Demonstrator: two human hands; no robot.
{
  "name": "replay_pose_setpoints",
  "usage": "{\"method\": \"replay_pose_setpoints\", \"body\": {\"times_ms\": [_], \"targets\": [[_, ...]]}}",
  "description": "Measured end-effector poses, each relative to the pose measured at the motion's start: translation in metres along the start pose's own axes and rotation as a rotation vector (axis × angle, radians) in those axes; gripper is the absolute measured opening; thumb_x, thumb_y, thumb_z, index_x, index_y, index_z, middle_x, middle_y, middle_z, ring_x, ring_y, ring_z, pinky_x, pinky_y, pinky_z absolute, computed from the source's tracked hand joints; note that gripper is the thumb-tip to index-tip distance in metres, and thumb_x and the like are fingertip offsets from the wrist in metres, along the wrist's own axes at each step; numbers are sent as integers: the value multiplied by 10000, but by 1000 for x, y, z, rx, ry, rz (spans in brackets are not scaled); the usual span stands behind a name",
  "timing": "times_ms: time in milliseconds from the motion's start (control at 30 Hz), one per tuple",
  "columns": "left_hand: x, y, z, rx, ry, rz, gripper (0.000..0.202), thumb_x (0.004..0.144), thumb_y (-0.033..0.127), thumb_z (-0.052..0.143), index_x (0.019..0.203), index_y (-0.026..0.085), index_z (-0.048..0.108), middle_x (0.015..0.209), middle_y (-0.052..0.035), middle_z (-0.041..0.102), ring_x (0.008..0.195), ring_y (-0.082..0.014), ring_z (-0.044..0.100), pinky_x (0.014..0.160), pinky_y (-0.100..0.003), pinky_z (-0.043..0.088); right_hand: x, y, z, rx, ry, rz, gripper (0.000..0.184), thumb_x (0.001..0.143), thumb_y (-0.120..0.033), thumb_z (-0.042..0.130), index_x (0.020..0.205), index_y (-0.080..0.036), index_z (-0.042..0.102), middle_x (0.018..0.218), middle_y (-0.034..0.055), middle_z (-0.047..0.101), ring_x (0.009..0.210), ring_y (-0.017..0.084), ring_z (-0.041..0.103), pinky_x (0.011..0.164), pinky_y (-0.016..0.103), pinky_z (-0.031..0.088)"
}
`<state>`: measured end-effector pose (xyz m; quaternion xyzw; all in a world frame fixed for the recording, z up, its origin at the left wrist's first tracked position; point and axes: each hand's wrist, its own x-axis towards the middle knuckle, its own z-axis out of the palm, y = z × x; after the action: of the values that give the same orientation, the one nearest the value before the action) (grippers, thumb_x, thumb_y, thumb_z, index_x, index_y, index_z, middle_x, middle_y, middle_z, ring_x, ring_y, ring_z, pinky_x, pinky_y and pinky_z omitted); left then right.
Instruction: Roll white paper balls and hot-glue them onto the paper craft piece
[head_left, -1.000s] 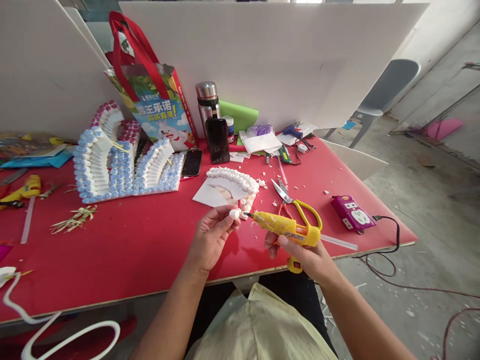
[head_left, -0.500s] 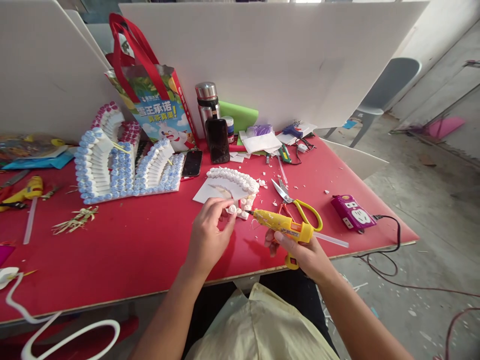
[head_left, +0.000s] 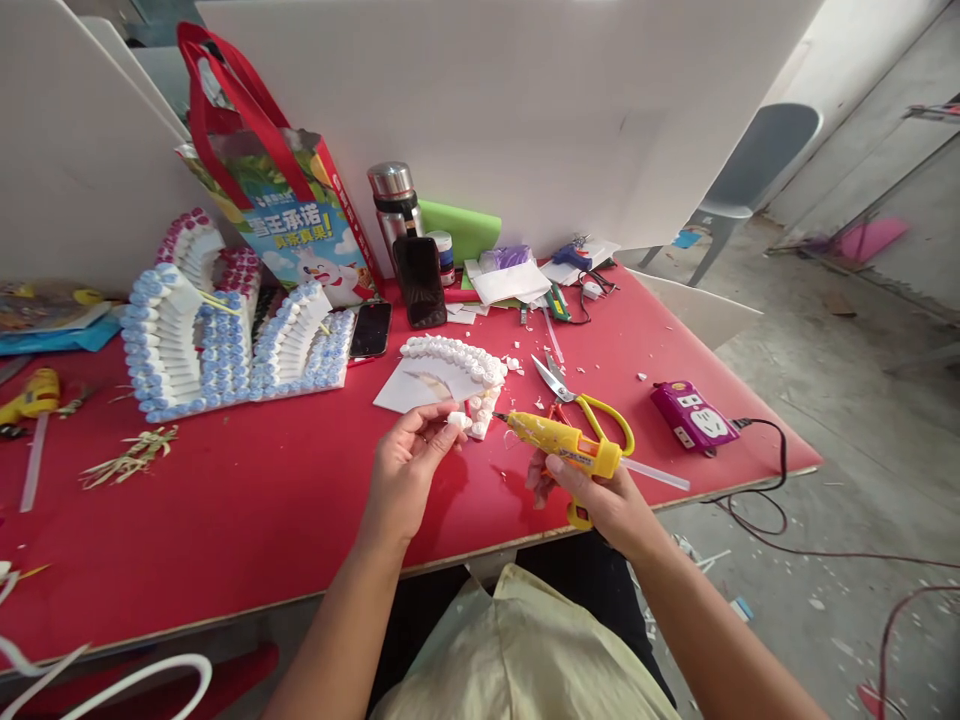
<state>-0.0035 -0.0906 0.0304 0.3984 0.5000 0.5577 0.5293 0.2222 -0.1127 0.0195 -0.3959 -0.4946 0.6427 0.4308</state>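
Note:
My left hand [head_left: 409, 465] pinches a small white rosette [head_left: 457, 420] between thumb and fingertips. In my right hand [head_left: 592, 490] is a yellow hot glue gun [head_left: 562, 440], its nozzle pointing left toward the rosette, a short gap away. A clear glue stick [head_left: 656, 473] sticks out of its back end. Just beyond both hands lies a white card [head_left: 409, 388] edged with a curved band of white rosettes [head_left: 457, 352]. More rosettes run down its right side, close to the nozzle.
Yellow-handled scissors [head_left: 604, 420] lie behind the glue gun. A purple power strip [head_left: 694, 415] sits at the right. Blue rosette-covered pieces [head_left: 169, 350] stand at the left by a shopping bag [head_left: 300, 220]. A phone [head_left: 420, 282] leans against a steel flask [head_left: 393, 190].
My left hand has drawn slightly left and back from the card's edge with a rosette in its fingertips. The glue gun stays in my right hand. The whole view has shifted slightly.

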Motion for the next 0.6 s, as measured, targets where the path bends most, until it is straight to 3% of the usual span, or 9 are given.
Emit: {"method": "replay_pose_setpoints", "body": {"times_ms": [367,600], "targets": [[1,2,11,-342,-31,-204,262,705,241,868,917,123,768,851,-72,738,703,-101,647,694,-202,540,-3,-2,-1,-142,83,-31,334,919,-505,631,845,-183,681,829,68,668,799,209,616,777,374,516],[3,-6,12,-465,-51,-294,258,721,218,858,939,109,774,877,-76,736,719,-94,663,684,-174,550,-4,-3,3,-124,133,1,379,879,-539,668,753,-181,667,736,63,637,705,192,579,664,343,499]]}}
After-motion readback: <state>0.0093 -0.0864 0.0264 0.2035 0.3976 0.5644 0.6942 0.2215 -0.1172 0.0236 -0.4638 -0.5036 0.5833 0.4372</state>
